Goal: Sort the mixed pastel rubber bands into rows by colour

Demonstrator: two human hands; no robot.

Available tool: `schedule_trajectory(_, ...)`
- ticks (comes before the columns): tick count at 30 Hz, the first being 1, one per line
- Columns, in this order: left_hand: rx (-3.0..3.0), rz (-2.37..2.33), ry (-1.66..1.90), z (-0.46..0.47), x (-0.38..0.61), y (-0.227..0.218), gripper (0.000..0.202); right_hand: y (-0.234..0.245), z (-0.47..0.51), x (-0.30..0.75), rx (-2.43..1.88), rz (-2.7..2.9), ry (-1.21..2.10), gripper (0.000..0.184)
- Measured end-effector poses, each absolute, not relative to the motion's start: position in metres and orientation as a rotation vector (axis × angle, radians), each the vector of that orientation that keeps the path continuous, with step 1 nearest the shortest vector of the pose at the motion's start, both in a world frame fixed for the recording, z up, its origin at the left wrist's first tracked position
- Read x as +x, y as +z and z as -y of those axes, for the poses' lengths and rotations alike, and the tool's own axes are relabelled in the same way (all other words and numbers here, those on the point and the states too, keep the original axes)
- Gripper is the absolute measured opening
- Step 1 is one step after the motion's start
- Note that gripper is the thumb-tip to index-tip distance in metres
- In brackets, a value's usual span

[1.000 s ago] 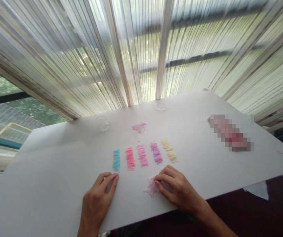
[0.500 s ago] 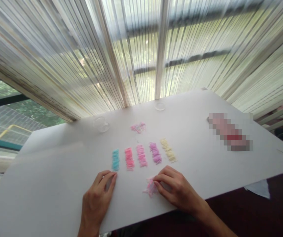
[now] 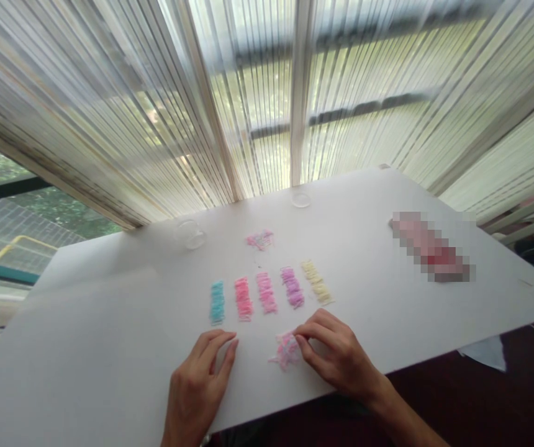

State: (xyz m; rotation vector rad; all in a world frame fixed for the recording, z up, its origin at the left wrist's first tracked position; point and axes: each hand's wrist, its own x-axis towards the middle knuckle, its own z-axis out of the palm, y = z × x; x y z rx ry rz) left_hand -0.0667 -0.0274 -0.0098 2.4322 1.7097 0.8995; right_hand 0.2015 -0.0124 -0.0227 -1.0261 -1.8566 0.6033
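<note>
On the white table (image 3: 108, 347) lie several short rows of small coloured clips: blue (image 3: 217, 302), pink (image 3: 243, 298), lighter pink (image 3: 266, 292), purple (image 3: 292, 287) and yellow (image 3: 316, 282). A mixed loose pile (image 3: 285, 350) lies near the front edge. My right hand (image 3: 336, 357) rests beside that pile, fingertips curled and touching its right side. My left hand (image 3: 199, 385) lies flat on the table below the blue and pink rows, fingers stretched out together, holding nothing.
A smaller mixed pile (image 3: 260, 239) sits farther back. A clear round container (image 3: 192, 234) and a clear lid (image 3: 301, 199) stand near the curtained window. A blurred-out object (image 3: 429, 248) lies at the right. The table's front edge runs just below my hands.
My left hand has slid to the right and a little toward me, away from the blue row. My right hand stays at the loose pile.
</note>
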Motion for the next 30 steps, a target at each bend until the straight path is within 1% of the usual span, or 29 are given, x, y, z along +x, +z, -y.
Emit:
schedule_trajectory(5,2.38,-1.462,0.81,0.03,-0.035,-0.005,0.018,-0.023,0.013,0.202,-1.061,1.812,0.569,0.015)
schedule_trajectory(9,2.36,-1.378,0.75,0.033,-0.022,-0.002,0.016,-0.022,0.014,0.202,-0.992,1.948,0.611,0.013)
schedule_trajectory(17,2.351,-1.392,0.715,0.04,-0.015,-0.011,0.013,-0.022,0.016,0.201,-1.004,2.151,0.591,0.013)
schedule_trajectory(23,2.346,-1.385,0.735,0.038,-0.014,-0.013,0.016,-0.023,0.015,0.2,-1.033,2.187,0.559,0.009)
schedule_trajectory(30,2.34,-1.374,0.772,0.037,-0.011,-0.012,0.014,-0.025,0.014,0.199,-1.017,2.179,0.55,0.011)
